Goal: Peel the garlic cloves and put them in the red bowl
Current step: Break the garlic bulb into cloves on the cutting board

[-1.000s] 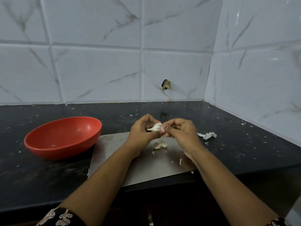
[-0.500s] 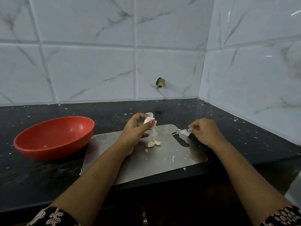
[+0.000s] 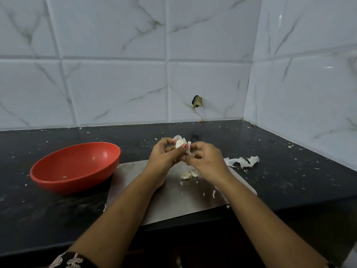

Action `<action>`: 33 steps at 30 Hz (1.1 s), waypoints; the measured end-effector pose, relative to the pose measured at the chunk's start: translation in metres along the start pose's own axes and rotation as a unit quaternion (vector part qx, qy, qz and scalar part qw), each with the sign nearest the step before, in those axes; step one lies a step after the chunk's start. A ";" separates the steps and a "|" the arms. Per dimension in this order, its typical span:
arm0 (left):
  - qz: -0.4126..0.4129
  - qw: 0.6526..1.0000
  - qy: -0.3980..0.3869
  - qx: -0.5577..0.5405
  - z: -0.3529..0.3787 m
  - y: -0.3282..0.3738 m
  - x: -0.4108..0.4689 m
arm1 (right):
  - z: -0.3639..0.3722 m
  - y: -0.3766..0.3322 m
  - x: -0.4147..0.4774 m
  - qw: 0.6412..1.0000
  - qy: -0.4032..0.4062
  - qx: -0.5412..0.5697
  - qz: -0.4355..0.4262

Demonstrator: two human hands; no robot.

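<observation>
My left hand (image 3: 164, 155) holds a white garlic clove (image 3: 180, 143) between thumb and fingers above the steel cutting board (image 3: 170, 200). My right hand (image 3: 205, 159) is against it and pinches a strip of loose papery skin (image 3: 188, 151) hanging from the clove. Two or three garlic cloves (image 3: 188, 174) lie on the board just below my hands. The red bowl (image 3: 77, 167) stands on the black counter to the left of the board, with one small white scrap inside.
A pile of peeled garlic skin (image 3: 242, 161) lies on the black counter (image 3: 289, 171) right of the board. Small skin flakes are scattered over the counter and board. Tiled walls close the back and right side.
My right hand dropped a piece of skin to the right of the board, then came back to the clove in my left hand and took hold of more skin.
</observation>
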State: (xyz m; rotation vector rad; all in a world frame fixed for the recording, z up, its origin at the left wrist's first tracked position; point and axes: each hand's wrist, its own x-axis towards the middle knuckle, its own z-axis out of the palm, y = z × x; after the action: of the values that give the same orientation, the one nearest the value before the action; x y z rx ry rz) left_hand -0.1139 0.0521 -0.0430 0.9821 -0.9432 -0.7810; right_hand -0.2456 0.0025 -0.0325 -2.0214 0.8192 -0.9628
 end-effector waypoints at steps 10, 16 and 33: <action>-0.007 1.000 -0.001 -0.002 0.001 0.003 0.000 | -0.012 0.006 0.009 0.995 0.071 0.073 -0.014; -0.045 0.997 -0.054 0.025 0.003 0.003 -0.003 | -0.052 0.031 0.020 0.987 0.133 -0.081 0.041; -0.039 0.996 -0.073 0.037 0.003 0.002 -0.005 | -0.003 -0.001 -0.006 0.976 0.089 -0.083 -0.179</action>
State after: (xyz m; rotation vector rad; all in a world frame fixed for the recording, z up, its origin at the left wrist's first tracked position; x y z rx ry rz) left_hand -0.1181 0.0567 -0.0416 1.0428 -1.0709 -0.8970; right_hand -0.2504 0.0064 -0.0325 -2.3029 0.6561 -1.3325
